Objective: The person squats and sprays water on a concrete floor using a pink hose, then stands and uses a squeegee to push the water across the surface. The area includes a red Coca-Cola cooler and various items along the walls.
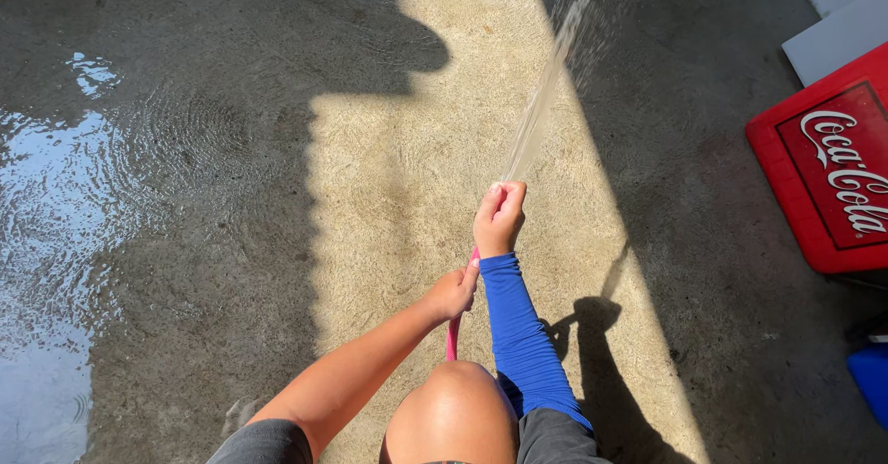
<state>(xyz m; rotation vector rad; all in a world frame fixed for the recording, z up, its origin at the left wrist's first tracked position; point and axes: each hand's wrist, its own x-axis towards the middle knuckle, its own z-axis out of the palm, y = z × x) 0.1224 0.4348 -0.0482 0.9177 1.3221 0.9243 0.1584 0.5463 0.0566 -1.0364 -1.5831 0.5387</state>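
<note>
A person's two hands hold a pink hose [453,334] over a wet concrete floor [388,177], seen from above. The right hand [499,219], w/ a blue sleeve [520,334] running to the wrist, is fisted tight over the hose end; the nozzle or opening is hidden inside the fist, so its kind can't be told. The left hand [455,293], bare-armed, sits lower and closer to the body, its grip closed around the hose just below the right. Only two short pink stretches show: one between the hands, one below the left hand before it drops behind a bent bare knee [453,418]. Where the hose runs after that is out of sight.

A water jet [546,94] fans up and away from the right fist toward the top edge, where it breaks into spray and is cut off.

At right, a red plastic crate [786,186] w/ white lettering on its panel lies partly out of frame; its contents can't be seen. Below it a blue container [871,381] is clipped by the edge, too little showing to say what it is. Two pale flat boards [832,29] sit at top right, also cropped.

Floor: rough concrete, a bright sunlit band down the middle, deep shade either side. A puddle [55,214] w/ ripples spreads across the left, reflecting sky. The person's shadow [601,362] falls to the right of the knee.
</note>
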